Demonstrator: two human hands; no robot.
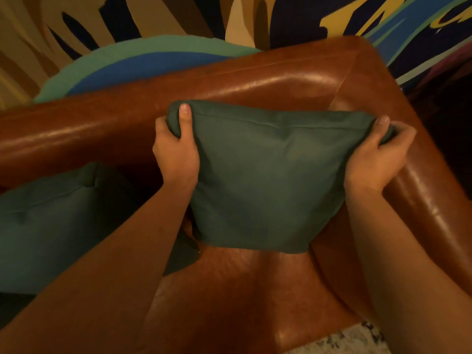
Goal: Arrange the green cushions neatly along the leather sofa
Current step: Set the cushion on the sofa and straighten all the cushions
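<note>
Showing the task partway through, as judged from the present layout: one green cushion (pixel 265 180) is being set into the right-hand corner of the leather sofa (pixel 229 83), while a second green cushion (pixel 51 226) lies on the seat to the left, near the first and partly hidden behind the left forearm. The left hand (pixel 176 154) grips the upper left corner of the cushion, thumb over the front face and fingers curled behind; the right hand (pixel 378 154) pinches the upper right corner in the same manner. The cushion stands roughly upright, its top edge near the backrest and its lower edge at or just above the seat; contact there cannot be confirmed. Remaining work appears to be releasing this cushion squarely against the backrest and straightening the second one, which lies tilted rather than propped. Whether more cushions exist beyond the view cannot be told. The held cushion is dark green, plain-woven and soft, with a seam running below its top edge and its corners bunched where they are gripped.
</note>
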